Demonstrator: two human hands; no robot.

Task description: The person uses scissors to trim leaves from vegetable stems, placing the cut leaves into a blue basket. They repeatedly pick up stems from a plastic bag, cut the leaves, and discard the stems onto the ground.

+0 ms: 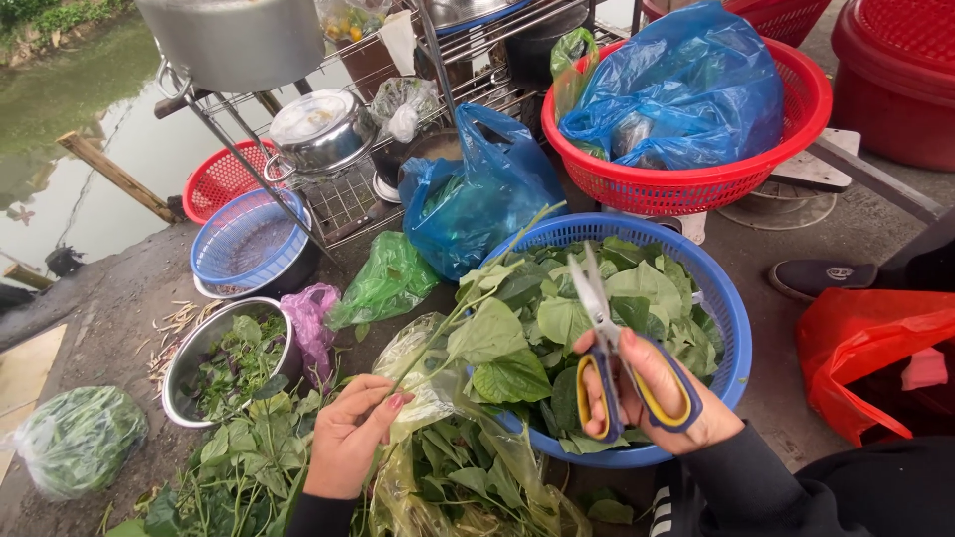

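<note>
My right hand (pixel 652 393) grips a pair of scissors (pixel 609 328) with yellow and blue handles, blades pointing up over a blue basket (pixel 731 328) full of large green leaves (pixel 517 348). My left hand (pixel 350 433) pinches a thin green stem (pixel 438 333) that carries leaves and reaches up toward the basket. Under the left hand lies a pile of leafy stems (pixel 244 462) on the ground and a clear plastic bag (pixel 438 467) of greens.
A steel bowl (pixel 181 373) of trimmed leaves sits at left. Behind are a blue bag (pixel 477 194), a green bag (pixel 388 283), a red basket (pixel 696 184) holding a blue bag, a wire rack (pixel 348 204) with pots, smaller baskets (pixel 249 244), a red bag (pixel 860 348) and water beyond.
</note>
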